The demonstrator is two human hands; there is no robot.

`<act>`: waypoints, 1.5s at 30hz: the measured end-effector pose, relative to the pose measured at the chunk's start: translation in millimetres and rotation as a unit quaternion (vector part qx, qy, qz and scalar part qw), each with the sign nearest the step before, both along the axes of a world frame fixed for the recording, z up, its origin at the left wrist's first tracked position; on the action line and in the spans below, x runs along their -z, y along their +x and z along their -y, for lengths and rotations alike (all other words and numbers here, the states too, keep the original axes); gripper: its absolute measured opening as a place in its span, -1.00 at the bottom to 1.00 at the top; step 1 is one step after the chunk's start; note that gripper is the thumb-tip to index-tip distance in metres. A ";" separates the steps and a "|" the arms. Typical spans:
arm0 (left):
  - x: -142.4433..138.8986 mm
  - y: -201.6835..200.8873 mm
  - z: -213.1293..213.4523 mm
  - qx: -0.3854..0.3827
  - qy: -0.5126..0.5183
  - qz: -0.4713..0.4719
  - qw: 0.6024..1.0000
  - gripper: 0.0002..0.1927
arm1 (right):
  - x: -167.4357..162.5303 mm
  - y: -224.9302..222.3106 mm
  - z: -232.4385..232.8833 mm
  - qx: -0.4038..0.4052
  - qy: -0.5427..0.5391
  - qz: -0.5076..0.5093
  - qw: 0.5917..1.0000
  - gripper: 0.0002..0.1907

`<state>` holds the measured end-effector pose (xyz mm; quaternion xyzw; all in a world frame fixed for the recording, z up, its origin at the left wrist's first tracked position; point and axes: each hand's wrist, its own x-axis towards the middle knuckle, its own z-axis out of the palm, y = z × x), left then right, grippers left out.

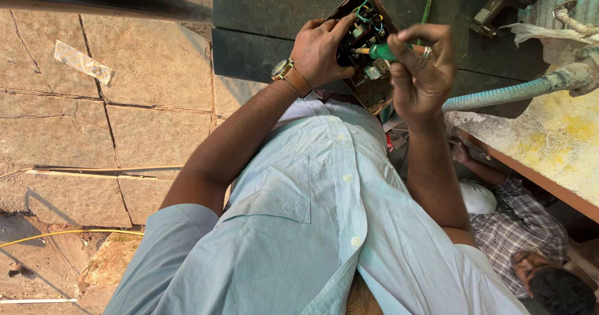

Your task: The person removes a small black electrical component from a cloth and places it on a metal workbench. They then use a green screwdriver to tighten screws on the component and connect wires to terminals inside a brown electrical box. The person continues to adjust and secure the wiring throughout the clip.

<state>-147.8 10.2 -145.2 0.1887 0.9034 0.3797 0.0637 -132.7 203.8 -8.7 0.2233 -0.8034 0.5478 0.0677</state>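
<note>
A brown switch board plate with wires and switch backs on its inner side is held out in front of my chest. My left hand, with a watch on a brown strap at the wrist, grips the plate's left edge. My right hand, wearing a ring, is closed on a green-handled screwdriver. The screwdriver's shaft points left into the wiring on the plate. Green and blue wires loop at the plate's top.
A dark green box or step lies beyond the plate. A corrugated hose runs right over a worn yellowish counter. Another person in a checked shirt crouches low right. Stone paving with a yellow wire lies left.
</note>
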 end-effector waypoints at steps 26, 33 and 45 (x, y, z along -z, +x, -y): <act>0.1 0.8 0.6 0.004 -0.011 -0.003 1.000 0.07 | -11.2 -4.4 -0.6 -0.064 0.004 0.030 0.997 -0.68; -2.4 0.2 4.5 0.002 0.002 -0.008 1.000 0.06 | -10.8 5.4 21.3 0.084 0.129 -0.068 0.986 -0.74; -5.3 -2.9 0.7 0.000 -0.002 0.005 1.000 0.06 | 13.4 -3.2 9.1 0.016 0.122 -0.080 0.989 -0.59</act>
